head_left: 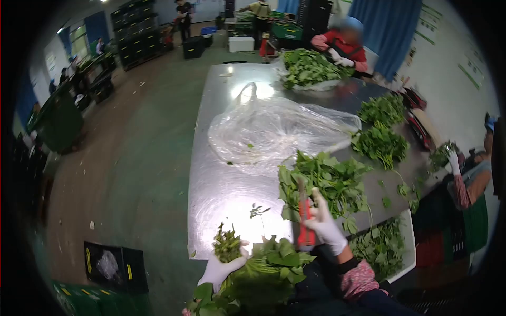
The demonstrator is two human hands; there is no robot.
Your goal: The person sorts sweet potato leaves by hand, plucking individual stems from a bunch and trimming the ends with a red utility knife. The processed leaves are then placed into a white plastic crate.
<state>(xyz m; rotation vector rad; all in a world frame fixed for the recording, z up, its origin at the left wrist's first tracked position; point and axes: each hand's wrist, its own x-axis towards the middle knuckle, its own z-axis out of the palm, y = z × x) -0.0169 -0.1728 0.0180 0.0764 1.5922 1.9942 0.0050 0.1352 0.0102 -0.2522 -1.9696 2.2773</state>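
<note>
In a white glove, my left hand [224,267] is closed around a bunch of leafy greens [276,258] at the table's near edge, its stem ends [226,245] pointing up and away from me. My right hand [326,227], gloved too, grips a red-handled knife [305,218] with its dark narrow blade upward. Just behind that blade lies a loose pile of greens [329,179] on the metal table [232,195]. A small loose sprig [258,210] rests between the two hands.
A clear plastic bag [279,129] spreads over the table's middle. More greens [382,142] lie along the right side, and a white bin [408,242] of leaves stands below. One person [348,45] works at the far end, another [466,174] at right. A black crate [116,266] sits on the floor.
</note>
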